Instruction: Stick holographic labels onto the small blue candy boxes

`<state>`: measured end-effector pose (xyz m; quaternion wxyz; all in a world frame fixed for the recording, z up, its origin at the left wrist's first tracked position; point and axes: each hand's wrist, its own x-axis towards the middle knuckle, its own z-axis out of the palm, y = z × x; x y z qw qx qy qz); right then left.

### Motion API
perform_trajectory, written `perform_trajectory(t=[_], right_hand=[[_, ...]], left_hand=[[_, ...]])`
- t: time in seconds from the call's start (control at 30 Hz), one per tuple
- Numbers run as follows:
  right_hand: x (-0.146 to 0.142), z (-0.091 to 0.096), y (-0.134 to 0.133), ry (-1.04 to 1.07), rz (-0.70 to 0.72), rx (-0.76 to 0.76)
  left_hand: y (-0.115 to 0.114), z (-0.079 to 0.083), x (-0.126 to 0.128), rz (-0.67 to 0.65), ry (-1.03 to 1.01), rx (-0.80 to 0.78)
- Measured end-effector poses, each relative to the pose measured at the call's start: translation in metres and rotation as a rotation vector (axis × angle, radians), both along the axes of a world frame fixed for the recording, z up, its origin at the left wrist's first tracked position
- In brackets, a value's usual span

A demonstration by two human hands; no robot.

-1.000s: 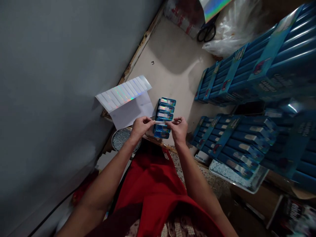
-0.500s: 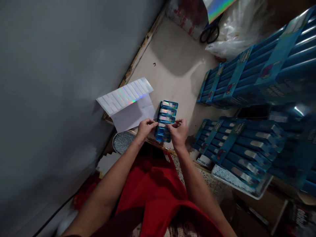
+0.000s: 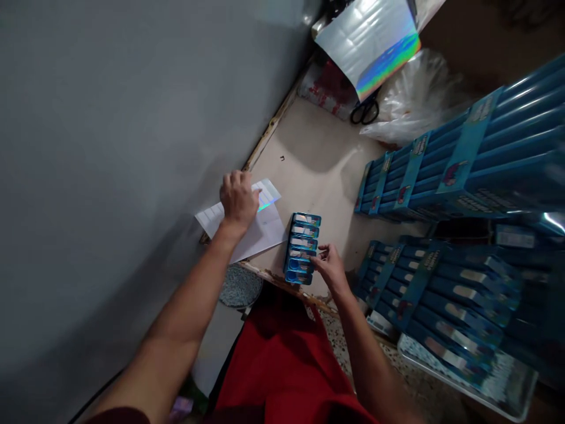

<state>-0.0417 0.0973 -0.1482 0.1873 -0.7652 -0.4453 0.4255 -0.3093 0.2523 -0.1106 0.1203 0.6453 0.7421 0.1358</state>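
Observation:
A small row of blue packs (image 3: 302,242) lies near the front edge of the worktop; silvery labels show on most of them, while the nearest ones show round blue ends. My right hand (image 3: 330,268) is at the row's right side, thumb tip touching a pack and fingers loosely apart. To the left, my left hand (image 3: 238,200) is over a folded sheet of shiny labels (image 3: 267,193), its fingers curled on the sheet and partly hiding it. White backing paper (image 3: 265,227) spreads below that hand.
Larger bundles of blue packs (image 3: 463,159) stand at the right, with another bundle (image 3: 435,282) nearer me. Scissors (image 3: 365,111), clear plastic (image 3: 406,100) and a rainbow-shiny sheet (image 3: 371,44) are at the back. A grey wall (image 3: 132,118) borders the left. A tub of pale granules (image 3: 241,287) sits below the edge.
My left hand has left the row of packs and moved up and left onto the label sheet. My right hand stays at the row, its thumb now nearer the right edge. The view has shifted.

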Motion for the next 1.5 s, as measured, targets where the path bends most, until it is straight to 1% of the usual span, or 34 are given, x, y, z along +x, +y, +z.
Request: perform_trajectory(t=[0.03, 0.07, 0.1, 0.13, 0.17, 0.2, 0.23, 0.27, 0.33, 0.4, 0.5, 0.6, 0.73, 0.83, 0.97, 1.03, 1.1, 1.13, 1.2, 1.23, 1.3, 1.33, 1.37, 1.4, 1.43, 1.47, 1.5], right_hand=[[0.002, 0.006, 0.001, -0.039, 0.034, -0.013], [0.002, 0.014, 0.003, -0.096, 0.068, -0.003], [0.002, 0.022, 0.006, -0.162, 0.096, 0.039], [0.000, 0.031, 0.011, -0.219, 0.118, 0.112], [-0.005, 0.039, 0.018, -0.256, 0.143, 0.202], [-0.011, 0.047, 0.028, -0.273, 0.173, 0.294], [-0.019, 0.053, 0.039, -0.276, 0.211, 0.380], [-0.029, 0.058, 0.052, -0.279, 0.260, 0.451], [-0.050, 0.062, 0.082, -0.322, 0.357, 0.562], [-0.071, 0.060, 0.112, -0.368, 0.462, 0.634], [-0.094, 0.052, 0.144, -0.440, 0.586, 0.660], [-0.102, 0.044, 0.154, -0.482, 0.676, 0.674], [-0.096, 0.036, 0.146, -0.466, 0.766, 0.697], [-0.088, 0.032, 0.139, -0.437, 0.773, 0.675], [-0.079, 0.034, 0.133, -0.407, 0.719, 0.634], [-0.076, 0.040, 0.124, -0.386, 0.644, 0.613], [-0.072, 0.049, 0.109, -0.329, 0.520, 0.594], [-0.070, 0.055, 0.099, -0.277, 0.434, 0.578], [-0.064, 0.068, 0.075, -0.114, 0.236, 0.505], [-0.061, 0.074, 0.062, -0.008, 0.134, 0.445], [-0.055, 0.087, 0.038, 0.218, -0.037, 0.304], [-0.052, 0.092, 0.028, 0.316, -0.097, 0.234], [-0.049, 0.096, 0.019, 0.397, -0.139, 0.174], [-0.047, 0.099, 0.011, 0.458, -0.170, 0.127], [-0.045, 0.102, 0.005, 0.504, -0.190, 0.089], [-0.043, 0.103, -0.001, 0.540, -0.199, 0.057], [-0.042, 0.103, -0.006, 0.572, -0.201, 0.029]], left_hand=[[0.022, -0.005, -0.005, 0.016, 0.020, -0.071], [0.041, -0.011, -0.009, 0.026, 0.013, -0.193], [0.055, -0.018, -0.012, 0.026, -0.019, -0.330], [0.065, -0.024, -0.014, 0.030, -0.053, -0.424], [0.070, -0.027, -0.015, 0.027, -0.085, -0.478], [0.071, -0.028, -0.015, 0.021, -0.108, -0.482], [0.069, -0.026, -0.014, 0.011, -0.120, -0.443], [0.064, -0.021, -0.013, -0.007, -0.127, -0.383], [0.051, -0.006, -0.010, -0.060, -0.155, -0.277], [0.039, 0.012, -0.008, -0.122, -0.208, -0.191], [0.029, 0.030, -0.005, -0.202, -0.304, -0.112], [0.027, 0.036, -0.006, -0.210, -0.339, -0.115], [0.028, 0.033, -0.008, -0.206, -0.368, -0.221], [0.027, 0.028, -0.006, -0.242, -0.393, -0.258], [0.029, 0.022, 0.002, -0.219, -0.360, -0.235], [0.033, 0.016, 0.008, -0.210, -0.325, -0.207], [0.038, 0.010, 0.014, -0.207, -0.288, -0.175], [0.040, 0.007, 0.016, -0.201, -0.275, -0.154], [0.038, 0.001, 0.019, -0.188, -0.256, -0.071], [0.033, -0.001, 0.020, -0.178, -0.258, -0.014], [0.013, -0.005, 0.020, -0.122, -0.320, 0.072], [-0.002, -0.006, 0.020, -0.072, -0.394, 0.072], [-0.019, -0.007, 0.020, -0.008, -0.504, 0.033], [-0.038, -0.008, 0.021, 0.061, -0.645, -0.047], [-0.058, -0.009, 0.022, 0.118, -0.812, -0.161], [-0.077, -0.010, 0.023, 0.160, -0.993, -0.290], [-0.095, -0.010, 0.025, 0.173, -1.165, -0.426]])
